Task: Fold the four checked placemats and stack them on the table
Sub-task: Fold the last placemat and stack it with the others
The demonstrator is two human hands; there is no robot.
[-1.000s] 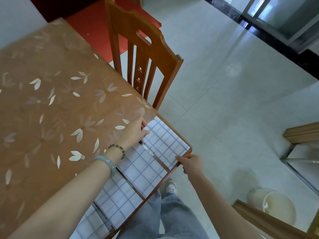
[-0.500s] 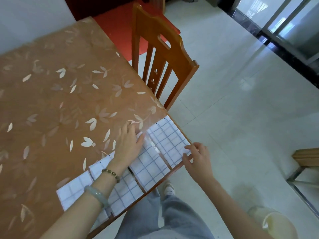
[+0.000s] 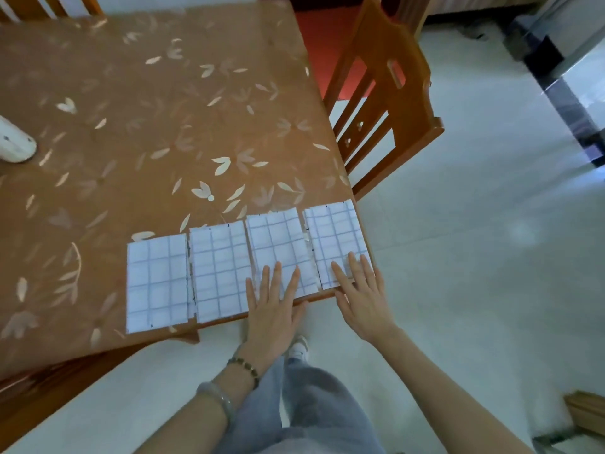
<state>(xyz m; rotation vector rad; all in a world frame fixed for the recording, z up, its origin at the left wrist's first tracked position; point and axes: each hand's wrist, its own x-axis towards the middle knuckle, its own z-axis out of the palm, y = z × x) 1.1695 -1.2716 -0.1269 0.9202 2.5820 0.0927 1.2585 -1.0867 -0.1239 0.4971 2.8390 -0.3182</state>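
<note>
Four checked placemats [image 3: 248, 262] are laid flat, side by side, along the near edge of the table [image 3: 163, 126], and, as nothing is grasped by the flat left hand [image 3: 271, 306] or right hand [image 3: 361, 296], folding and stacking are judged not yet begun.

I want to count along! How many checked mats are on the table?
4, side by side along the near table edge: far-left mat, next mat, third under the left hand, fourth under the right hand.

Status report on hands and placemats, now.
Left hand flat on third white checked placemat; right hand flat on fourth. All four side by side, unstacked. Nothing in the way.
</note>
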